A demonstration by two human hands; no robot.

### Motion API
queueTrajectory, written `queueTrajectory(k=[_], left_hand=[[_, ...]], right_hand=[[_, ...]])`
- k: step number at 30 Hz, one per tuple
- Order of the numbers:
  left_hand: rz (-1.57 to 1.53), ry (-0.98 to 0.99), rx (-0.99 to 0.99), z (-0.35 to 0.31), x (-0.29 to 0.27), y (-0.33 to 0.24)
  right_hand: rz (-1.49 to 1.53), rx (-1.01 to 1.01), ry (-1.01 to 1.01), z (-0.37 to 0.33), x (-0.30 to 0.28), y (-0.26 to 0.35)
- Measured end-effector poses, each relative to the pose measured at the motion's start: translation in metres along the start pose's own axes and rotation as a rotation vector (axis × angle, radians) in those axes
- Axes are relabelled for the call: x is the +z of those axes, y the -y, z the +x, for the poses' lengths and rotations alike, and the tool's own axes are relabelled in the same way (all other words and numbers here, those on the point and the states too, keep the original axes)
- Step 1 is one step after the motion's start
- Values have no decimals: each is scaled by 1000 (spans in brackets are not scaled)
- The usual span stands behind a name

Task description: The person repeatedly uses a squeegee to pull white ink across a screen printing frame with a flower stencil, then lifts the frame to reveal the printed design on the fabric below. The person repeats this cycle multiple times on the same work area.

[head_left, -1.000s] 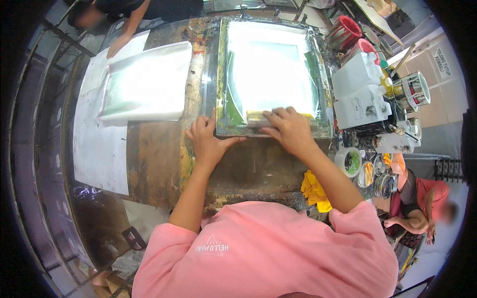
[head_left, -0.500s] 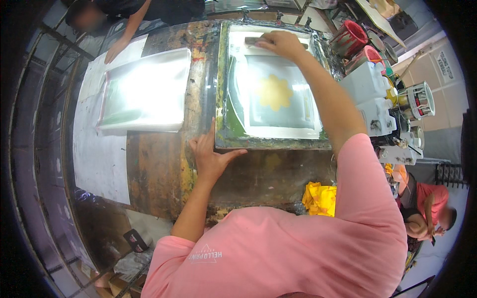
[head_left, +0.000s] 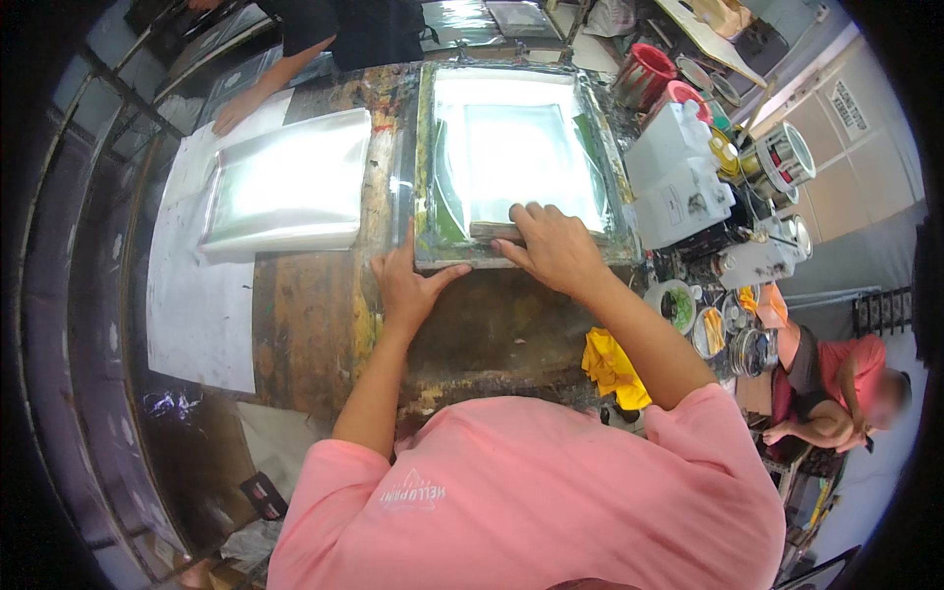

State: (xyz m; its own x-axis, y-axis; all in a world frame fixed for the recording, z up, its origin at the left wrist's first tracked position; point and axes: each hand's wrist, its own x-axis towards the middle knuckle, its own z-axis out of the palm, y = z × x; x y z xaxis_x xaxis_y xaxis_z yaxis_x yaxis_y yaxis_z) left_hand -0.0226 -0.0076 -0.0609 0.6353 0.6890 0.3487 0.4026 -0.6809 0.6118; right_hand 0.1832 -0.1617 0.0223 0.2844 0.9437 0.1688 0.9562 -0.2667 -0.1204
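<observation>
A screen-printing frame (head_left: pixel 424 157) with pale mesh and green patches lies flat on the stained wooden table (head_left: pixel 305 310). Strong glare covers much of the mesh. Near the frame's front edge, my right hand (head_left: pixel 559 248) grips the wooden handle of a squeegee (head_left: pixel 488 229), which rests on the mesh; its blade is hidden. My left hand (head_left: pixel 403 287) is at the front left corner of the frame, thumb and forefinger spread along the two edges, holding nothing. Left of the frame sits a stack of shiny clear sheets (head_left: pixel 285 187), on white paper (head_left: pixel 202 324).
A co-worker's hand (head_left: pixel 234 111) touches the paper at the far left. White jugs (head_left: pixel 677 177), a red-smeared can (head_left: pixel 645 75) and several other tins crowd the right side. A yellow cloth (head_left: pixel 612 368) lies at the table's front edge. Another person (head_left: pixel 848 379) sits at far right.
My right hand has drawn the squeegee from the far end of the mesh to its near end. The yellow flower shape seen on the mesh earlier is now lost in glare. My left hand stays put.
</observation>
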Motion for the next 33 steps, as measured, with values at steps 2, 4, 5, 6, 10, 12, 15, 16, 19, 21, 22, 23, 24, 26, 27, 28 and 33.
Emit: queueTrajectory(k=[2, 4, 5, 6, 10, 12, 15, 16, 19, 21, 22, 23, 24, 26, 27, 28, 33], left_hand=[[-197, -10, -61, 4, -2, -8], [-583, -70, -127, 15, -2, -20], [-689, -109, -135, 24, -5, -29], [-799, -140, -159, 36, -20, -55], [-818, -254, -33, 73, -32, -72], [-476, -206, 104, 73, -30, -54], [203, 2, 112, 47, -21, -41], [459, 6, 116, 24, -4, -24], [611, 175, 83, 0, 11, -18], [495, 236, 57, 6, 13, -24], [425, 223, 52, 15, 11, -32], [356, 210, 48, 24, 9, -39], [263, 161, 58, 36, 4, -44], [78, 64, 83, 64, -4, -52], [73, 16, 84, 80, -7, -54], [71, -35, 80, 94, -12, -53], [23, -183, -38, 106, -50, 5]], right_hand=[[20, -19, -71, -1, -19, 4], [-49, -69, -237, 4, -38, 9], [-82, -95, -315, 8, -48, 12], [-106, -61, -370, 15, -59, 15], [-191, -89, -639, 68, -98, -1], [-196, -118, -698, 89, -119, -7], [-202, -86, -678, 110, -142, -21], [-210, -53, -590, 116, -157, -12], [-116, -14, -559, 131, -179, -13], [-93, -35, -602, 138, -180, -19], [-82, -39, -613, 140, -182, -21], [-72, -42, -624, 142, -184, -23], [-55, -46, -616, 146, -187, -23], [-21, -49, -603, 153, -192, -26], [-22, -44, -604, 155, -193, -28], [-18, -43, -605, 158, -194, -29], [-64, -44, -641, 148, -189, -24]])
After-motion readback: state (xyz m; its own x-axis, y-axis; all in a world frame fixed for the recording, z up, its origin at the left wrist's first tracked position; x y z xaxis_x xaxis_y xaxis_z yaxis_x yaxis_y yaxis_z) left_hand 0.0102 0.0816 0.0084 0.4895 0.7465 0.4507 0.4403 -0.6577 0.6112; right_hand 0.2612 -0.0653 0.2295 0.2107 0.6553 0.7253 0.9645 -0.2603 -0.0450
